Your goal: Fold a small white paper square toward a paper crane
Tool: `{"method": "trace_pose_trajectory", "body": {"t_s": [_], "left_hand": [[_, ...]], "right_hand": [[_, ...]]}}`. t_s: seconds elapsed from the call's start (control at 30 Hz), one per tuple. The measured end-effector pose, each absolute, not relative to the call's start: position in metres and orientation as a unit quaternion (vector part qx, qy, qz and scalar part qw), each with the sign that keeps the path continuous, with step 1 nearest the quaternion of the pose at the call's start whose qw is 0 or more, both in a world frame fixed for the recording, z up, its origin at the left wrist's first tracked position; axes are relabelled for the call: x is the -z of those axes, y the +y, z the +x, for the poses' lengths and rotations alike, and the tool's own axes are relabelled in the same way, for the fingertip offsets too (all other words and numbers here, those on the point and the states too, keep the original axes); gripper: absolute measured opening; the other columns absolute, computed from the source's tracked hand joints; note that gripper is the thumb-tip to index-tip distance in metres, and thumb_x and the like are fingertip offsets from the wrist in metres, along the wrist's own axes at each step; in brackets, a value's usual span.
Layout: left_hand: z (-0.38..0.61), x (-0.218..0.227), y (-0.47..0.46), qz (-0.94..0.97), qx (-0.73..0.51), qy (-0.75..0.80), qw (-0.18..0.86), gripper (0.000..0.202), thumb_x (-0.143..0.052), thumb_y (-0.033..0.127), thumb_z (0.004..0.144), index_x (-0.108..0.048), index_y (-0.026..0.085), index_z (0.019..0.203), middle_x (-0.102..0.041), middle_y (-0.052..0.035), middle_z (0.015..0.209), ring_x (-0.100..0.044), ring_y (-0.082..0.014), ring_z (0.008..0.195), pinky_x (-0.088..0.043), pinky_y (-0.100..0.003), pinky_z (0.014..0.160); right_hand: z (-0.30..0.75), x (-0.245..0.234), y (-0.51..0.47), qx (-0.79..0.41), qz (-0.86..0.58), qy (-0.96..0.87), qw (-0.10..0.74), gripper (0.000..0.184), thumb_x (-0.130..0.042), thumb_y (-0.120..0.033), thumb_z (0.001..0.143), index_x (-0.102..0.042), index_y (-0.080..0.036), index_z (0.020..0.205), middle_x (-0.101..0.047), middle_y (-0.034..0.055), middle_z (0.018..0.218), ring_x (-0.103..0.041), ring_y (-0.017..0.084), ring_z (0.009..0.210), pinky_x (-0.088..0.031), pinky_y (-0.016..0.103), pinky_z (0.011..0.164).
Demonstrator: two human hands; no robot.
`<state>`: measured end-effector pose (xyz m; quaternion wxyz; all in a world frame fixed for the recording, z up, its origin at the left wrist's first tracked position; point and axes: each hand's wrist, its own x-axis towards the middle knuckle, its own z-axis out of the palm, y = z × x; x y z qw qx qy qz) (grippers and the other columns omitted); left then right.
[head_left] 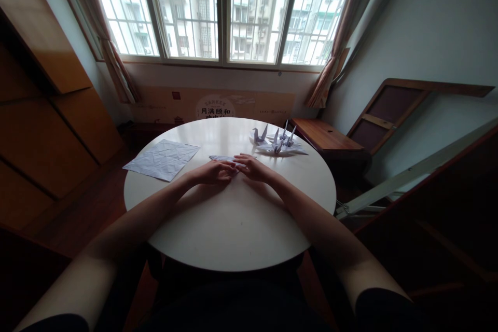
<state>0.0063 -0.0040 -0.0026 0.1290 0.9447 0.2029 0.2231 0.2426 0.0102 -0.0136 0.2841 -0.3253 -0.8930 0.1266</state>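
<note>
A folded sheet of paper (221,157) lies on the white round table, largely covered by my hands. My left hand (215,172) rests at its near left side, fingers curled together against the paper. From the right, my right hand (252,167) reaches over the sheet, its fingers pressing on it close to my left fingertips. The exact fold is hidden beneath the fingers. Left of my hands lies a creased, unfolded sheet (165,158). Several folded paper cranes (276,142) stand in a group to the right, beyond my right hand, with flat paper under some of them.
The round table (233,228) has a smooth, glossy top. A brown wooden stand (327,135) is behind it on the right, near a leaning folded chair (389,109). Wooden cabinets (70,140) line the left side. A barred window (221,10) with tied curtains is ahead.
</note>
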Motion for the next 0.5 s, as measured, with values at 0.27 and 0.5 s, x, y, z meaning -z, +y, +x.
{"method": "trace_pose_trajectory", "body": {"t_s": [0.27,0.5], "left_hand": [[0.009,-0.002,-0.005,0.934,-0.240,0.198,0.174,0.025,-0.061,0.031,0.093,-0.073,0.019,0.111,-0.072,-0.0101,0.117,-0.069,-0.0212,0.105,-0.052,-0.031,0.095],[-0.011,-0.002,0.009,0.874,-0.189,0.440,0.085,0.028,-0.060,0.043,0.088,-0.078,0.022,0.086,-0.074,-0.0076,0.115,-0.072,-0.0260,0.096,-0.054,-0.031,0.082]], "right_hand": [[0.239,0.019,0.011,-0.213,-0.274,-0.903,0.252,0.034,-0.047,-0.027,0.098,-0.065,-0.018,0.125,-0.068,0.0113,0.124,-0.062,0.024,0.116,-0.047,0.041,0.105],[0.241,0.019,0.013,-0.229,-0.328,-0.888,0.228,0.040,-0.063,-0.033,0.090,-0.068,-0.017,0.126,-0.056,0.0152,0.143,-0.046,0.030,0.140,-0.034,0.048,0.118]]}}
